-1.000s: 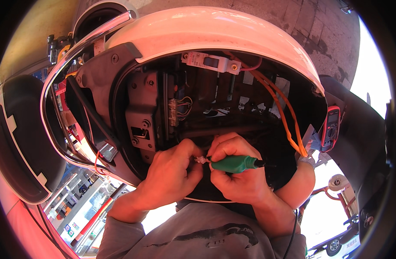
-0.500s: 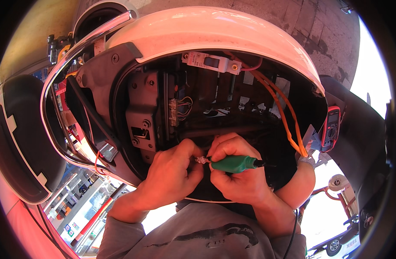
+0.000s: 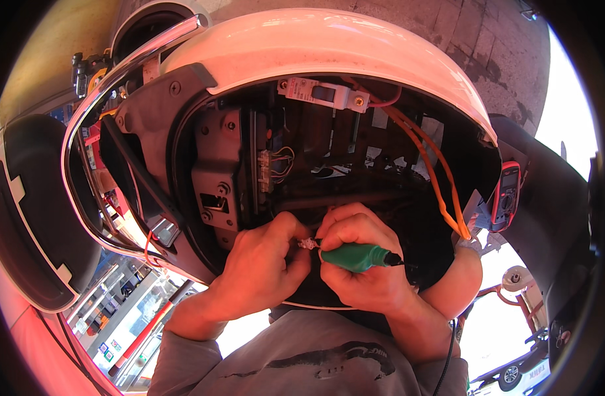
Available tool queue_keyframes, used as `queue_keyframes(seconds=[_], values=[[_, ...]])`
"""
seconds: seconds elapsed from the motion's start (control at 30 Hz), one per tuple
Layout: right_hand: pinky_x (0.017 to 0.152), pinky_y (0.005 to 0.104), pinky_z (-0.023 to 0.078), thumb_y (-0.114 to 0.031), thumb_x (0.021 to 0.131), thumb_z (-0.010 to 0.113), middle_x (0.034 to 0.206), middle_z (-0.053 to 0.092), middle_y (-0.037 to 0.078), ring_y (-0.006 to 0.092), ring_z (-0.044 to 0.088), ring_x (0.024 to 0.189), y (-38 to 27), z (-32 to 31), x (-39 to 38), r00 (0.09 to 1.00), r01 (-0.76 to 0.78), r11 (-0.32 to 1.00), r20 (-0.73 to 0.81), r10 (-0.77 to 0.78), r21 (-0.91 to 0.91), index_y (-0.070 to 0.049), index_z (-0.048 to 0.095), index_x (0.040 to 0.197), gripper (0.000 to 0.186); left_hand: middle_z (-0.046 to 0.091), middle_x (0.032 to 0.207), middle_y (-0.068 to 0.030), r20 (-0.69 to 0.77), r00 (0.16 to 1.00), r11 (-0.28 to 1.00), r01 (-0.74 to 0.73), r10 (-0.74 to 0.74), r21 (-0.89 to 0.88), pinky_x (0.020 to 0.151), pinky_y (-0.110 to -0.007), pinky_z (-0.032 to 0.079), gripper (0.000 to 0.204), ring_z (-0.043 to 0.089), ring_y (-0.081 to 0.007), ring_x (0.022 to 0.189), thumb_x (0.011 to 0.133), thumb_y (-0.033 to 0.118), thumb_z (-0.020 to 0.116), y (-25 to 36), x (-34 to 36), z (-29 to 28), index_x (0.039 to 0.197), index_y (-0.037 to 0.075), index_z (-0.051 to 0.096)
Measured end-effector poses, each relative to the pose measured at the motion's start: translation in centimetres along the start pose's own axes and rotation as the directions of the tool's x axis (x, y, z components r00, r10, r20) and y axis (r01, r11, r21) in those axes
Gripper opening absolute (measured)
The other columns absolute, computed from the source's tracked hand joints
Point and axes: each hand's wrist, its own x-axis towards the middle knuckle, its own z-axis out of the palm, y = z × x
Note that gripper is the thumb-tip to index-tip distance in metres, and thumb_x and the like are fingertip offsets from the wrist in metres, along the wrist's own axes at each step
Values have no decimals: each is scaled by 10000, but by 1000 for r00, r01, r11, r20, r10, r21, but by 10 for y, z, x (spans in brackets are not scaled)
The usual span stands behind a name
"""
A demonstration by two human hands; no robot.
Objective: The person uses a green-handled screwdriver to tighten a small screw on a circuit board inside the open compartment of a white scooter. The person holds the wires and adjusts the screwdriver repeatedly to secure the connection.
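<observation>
My left hand (image 3: 266, 261) is closed in a pinch on a small pale wire connector (image 3: 308, 243). My right hand (image 3: 368, 280) grips a green-handled probe (image 3: 356, 257) with a black rear end. The probe's thin dark tip points left and meets the connector's right side; whether it is inside a slot is too small to tell. Both hands work over the dark opening of a vehicle body with a pale shell (image 3: 316, 43). My fingers hide much of the connector and its wires.
A small white breaker switch (image 3: 323, 96) sits at the opening's far edge, with orange cables (image 3: 440, 165) running down its right side. Left of the opening is a metal bracket (image 3: 218, 175) beside another wired connector (image 3: 265, 171). A red multimeter (image 3: 506, 197) rests at the right.
The rear end of the green-handled probe has tipped slightly toward me as my right hand turned a little. My left hand and the connector stay almost where they were.
</observation>
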Motion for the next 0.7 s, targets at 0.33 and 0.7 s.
queue_keyframes(seconds=[0.33,0.7], values=[[777,323,543,130,724,743,983,666,114,261,695,944,1,0,-2,999,-31,997,-8,31,66,-38,681,985,316,703,775,-164,-12,1000,1000,1,-1,-19,530,-409,529,280,697,-329,601,808,-19,748,0,0,0,1029,-3,576],[790,325,549,127,727,749,985,691,120,261,701,969,1,-1,-4,999,-45,992,-23,48,117,-25,685,990,311,714,779,-146,-11,999,998,32,-33,-57,516,-373,520,269,689,-286,573,810,-23,739,1,0,0,1023,-5,576]])
